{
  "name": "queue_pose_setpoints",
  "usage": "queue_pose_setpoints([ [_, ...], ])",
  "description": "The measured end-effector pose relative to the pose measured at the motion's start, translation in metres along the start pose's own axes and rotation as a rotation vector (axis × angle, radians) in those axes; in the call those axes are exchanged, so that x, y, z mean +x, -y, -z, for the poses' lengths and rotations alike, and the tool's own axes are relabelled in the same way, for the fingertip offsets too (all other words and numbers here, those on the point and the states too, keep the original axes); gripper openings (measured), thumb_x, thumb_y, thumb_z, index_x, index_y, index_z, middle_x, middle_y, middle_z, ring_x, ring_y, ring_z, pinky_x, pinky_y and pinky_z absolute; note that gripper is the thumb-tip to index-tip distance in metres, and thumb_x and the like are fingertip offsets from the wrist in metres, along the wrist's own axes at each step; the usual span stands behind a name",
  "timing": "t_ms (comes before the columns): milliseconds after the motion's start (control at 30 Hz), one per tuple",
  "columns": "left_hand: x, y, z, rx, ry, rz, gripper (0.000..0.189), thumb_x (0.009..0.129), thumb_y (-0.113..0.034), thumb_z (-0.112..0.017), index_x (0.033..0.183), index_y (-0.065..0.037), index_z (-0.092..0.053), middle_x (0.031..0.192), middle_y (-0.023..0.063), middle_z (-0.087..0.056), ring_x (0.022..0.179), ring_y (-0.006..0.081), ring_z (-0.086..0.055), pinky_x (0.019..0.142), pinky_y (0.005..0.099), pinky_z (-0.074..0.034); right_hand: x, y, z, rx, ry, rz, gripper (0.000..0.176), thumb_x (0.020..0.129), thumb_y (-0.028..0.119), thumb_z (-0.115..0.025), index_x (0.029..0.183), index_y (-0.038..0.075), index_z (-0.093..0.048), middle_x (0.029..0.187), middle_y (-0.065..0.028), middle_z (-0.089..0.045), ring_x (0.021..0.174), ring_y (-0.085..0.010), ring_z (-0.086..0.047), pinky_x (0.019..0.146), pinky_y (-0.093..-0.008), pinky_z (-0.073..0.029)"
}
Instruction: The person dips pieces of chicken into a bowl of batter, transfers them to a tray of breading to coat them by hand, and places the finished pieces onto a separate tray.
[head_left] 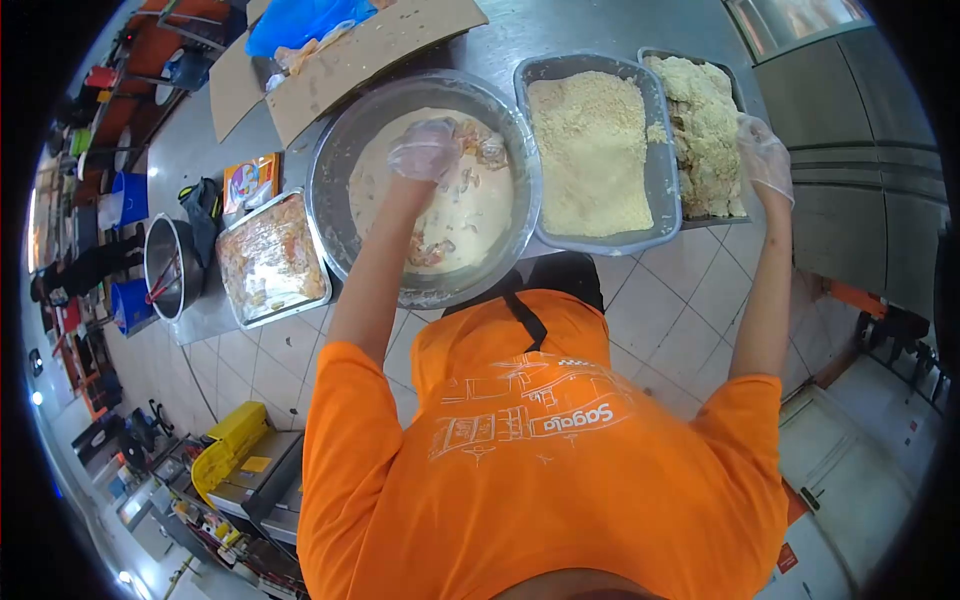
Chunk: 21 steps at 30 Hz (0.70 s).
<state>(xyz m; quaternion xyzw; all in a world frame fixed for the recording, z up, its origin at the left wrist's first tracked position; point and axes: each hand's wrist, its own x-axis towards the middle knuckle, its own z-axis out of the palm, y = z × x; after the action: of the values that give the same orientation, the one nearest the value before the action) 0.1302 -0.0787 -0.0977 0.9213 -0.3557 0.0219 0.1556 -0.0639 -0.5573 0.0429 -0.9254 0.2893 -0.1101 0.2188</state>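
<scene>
My left hand (425, 150), in a clear plastic glove, is over a large metal bowl (325, 190) of pale batter (440, 210). Its fingers are curled at a raw meat piece (484, 147) coated in batter. More pieces lie half sunk in the liquid. In a similar glove, my right hand (766, 160) is at the right side of a tray (715, 221) heaped with crumb-coated pieces (700, 130). Its fingers bend over the tray's edge, partly hidden. Between the two stands a grey tub (672, 190) of pale breading crumbs (592, 150).
Left of the bowl are a wrapped metal tray (272, 258) of raw pieces, an orange box (250, 182) and a steel bowl (172, 270). A cardboard box (370, 55) with a blue bag (300, 25) stands behind. Steel cabinets (830, 160) rise at right.
</scene>
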Motion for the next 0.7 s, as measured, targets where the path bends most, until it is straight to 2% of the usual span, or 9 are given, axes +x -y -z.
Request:
queue_pose_setpoints([
  [67,0.012,0.003,-0.009,0.037,0.104,0.002,0.027,0.090,-0.025,-0.060,0.106,-0.005,-0.069,0.100,0.0206,-0.068,0.098,0.0382,-0.065,0.086,0.0486,-0.050,-0.013,0.002,-0.003,0.006,0.037,0.009,0.037,0.097,0.034,-0.057,0.117,0.005,-0.069,0.108,-0.0199,-0.071,0.101,-0.0330,-0.068,0.089,-0.0369,-0.050],
  [167,0.023,0.019,-0.033,0.159,0.118,-0.236,0.023,0.082,-0.019,-0.064,0.099,-0.007,-0.072,0.100,0.0173,-0.070,0.099,0.0364,-0.066,0.084,0.0485,-0.053,-0.028,-0.013,-0.010,-0.003,0.015,0.029,0.035,0.094,0.031,-0.062,0.117,0.006,-0.070,0.111,-0.0173,-0.072,0.101,-0.0305,-0.069,0.089,-0.0361,-0.050],
  [233,0.039,-0.002,-0.016,0.097,0.329,0.118,0.023,0.083,-0.024,-0.064,0.095,-0.006,-0.072,0.101,0.0190,-0.071,0.098,0.0367,-0.067,0.084,0.0494,-0.053,-0.035,-0.020,-0.011,-0.043,-0.004,0.050,0.034,0.094,0.030,-0.064,0.117,0.006,-0.070,0.111,-0.0164,-0.072,0.101,-0.0295,-0.069,0.088,-0.0358,-0.051],
  [333,0.022,0.015,-0.018,0.121,0.313,-0.034,0.034,0.085,-0.031,-0.069,0.107,-0.006,-0.069,0.105,0.0214,-0.070,0.101,0.0373,-0.066,0.089,0.0483,-0.051,-0.044,-0.025,-0.012,0.096,0.011,0.086,0.034,0.093,0.028,-0.066,0.117,0.006,-0.070,0.112,-0.0159,-0.072,0.101,-0.0277,-0.069,0.089,-0.0358,-0.051],
  [433,0.022,0.007,-0.004,0.130,0.427,0.013,0.034,0.084,-0.030,-0.069,0.109,-0.007,-0.069,0.103,0.0202,-0.070,0.101,0.0375,-0.066,0.089,0.0487,-0.051,-0.053,-0.023,-0.013,0.135,0.021,0.062,0.032,0.092,0.025,-0.066,0.118,0.006,-0.070,0.112,-0.0155,-0.072,0.102,-0.0263,-0.068,0.089,-0.0349,-0.050],
  [533,0.004,0.003,0.002,0.103,0.368,0.068,0.032,0.085,-0.030,-0.068,0.107,-0.008,-0.069,0.100,0.0187,-0.070,0.101,0.0382,-0.065,0.089,0.0491,-0.051,-0.056,-0.019,-0.016,0.213,0.055,0.011,0.030,0.092,0.022,-0.066,0.118,0.007,-0.070,0.110,-0.0134,-0.072,0.100,-0.0234,-0.068,0.088,-0.0335,-0.050],
  [567,-0.003,0.009,-0.002,0.106,0.366,0.065,0.032,0.085,-0.030,-0.068,0.107,-0.008,-0.069,0.100,0.0187,-0.070,0.101,0.0382,-0.065,0.089,0.0491,-0.051,-0.055,-0.021,-0.020,0.202,0.026,0.073,0.029,0.093,0.020,-0.066,0.119,0.006,-0.069,0.107,-0.0093,-0.071,0.094,-0.0171,-0.064,0.084,-0.0305,-0.049],
  [633,-0.018,0.026,-0.012,0.056,-0.001,-0.171,0.021,0.080,-0.026,-0.066,0.084,-0.005,-0.070,0.089,0.0197,-0.070,0.085,0.0357,-0.068,0.075,0.0493,-0.053,-0.055,-0.015,-0.023,0.197,-0.006,0.133,0.029,0.094,0.019,-0.065,0.119,0.005,-0.068,0.105,-0.0051,-0.070,0.088,-0.0108,-0.059,0.079,-0.0274,-0.048],
  [700,-0.023,0.026,-0.006,0.077,0.019,-0.126,0.022,0.080,-0.026,-0.066,0.083,-0.005,-0.069,0.087,0.0202,-0.070,0.083,0.0369,-0.068,0.074,0.0498,-0.052,-0.056,0.008,-0.020,0.215,0.033,0.063,0.028,0.095,0.019,-0.065,0.119,0.005,-0.068,0.102,-0.0037,-0.069,0.084,-0.0099,-0.058,0.076,-0.0267,-0.048],
])
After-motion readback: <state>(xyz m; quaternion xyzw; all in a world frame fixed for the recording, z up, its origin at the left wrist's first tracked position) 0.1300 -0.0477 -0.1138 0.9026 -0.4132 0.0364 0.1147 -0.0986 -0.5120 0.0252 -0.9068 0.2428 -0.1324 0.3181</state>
